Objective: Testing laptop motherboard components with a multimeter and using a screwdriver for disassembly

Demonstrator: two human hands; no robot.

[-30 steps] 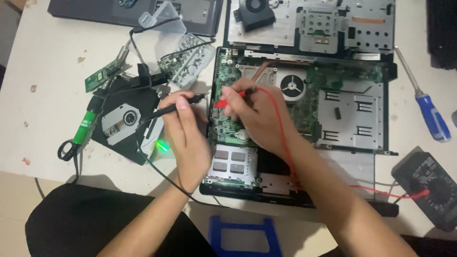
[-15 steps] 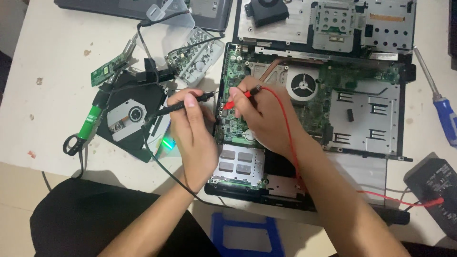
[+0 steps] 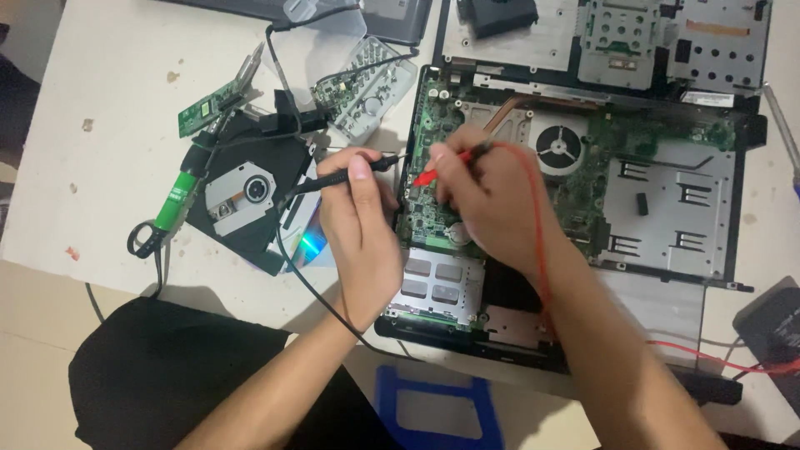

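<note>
Head view: black probe [image 3: 333, 177] lies level, tip right, in left hand [image 3: 362, 229].

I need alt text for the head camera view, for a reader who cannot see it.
Two bare hands press meter probes onto an opened laptop's green motherboard: the left hand holds a black probe, the right hand a red probe. A removed disc drive lies left.

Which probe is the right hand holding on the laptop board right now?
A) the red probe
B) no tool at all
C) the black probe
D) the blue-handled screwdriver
A: the right hand grips the red probe, its tip at the green laptop board, and its red lead runs back over the wrist. The left hand holds the black probe.
</note>
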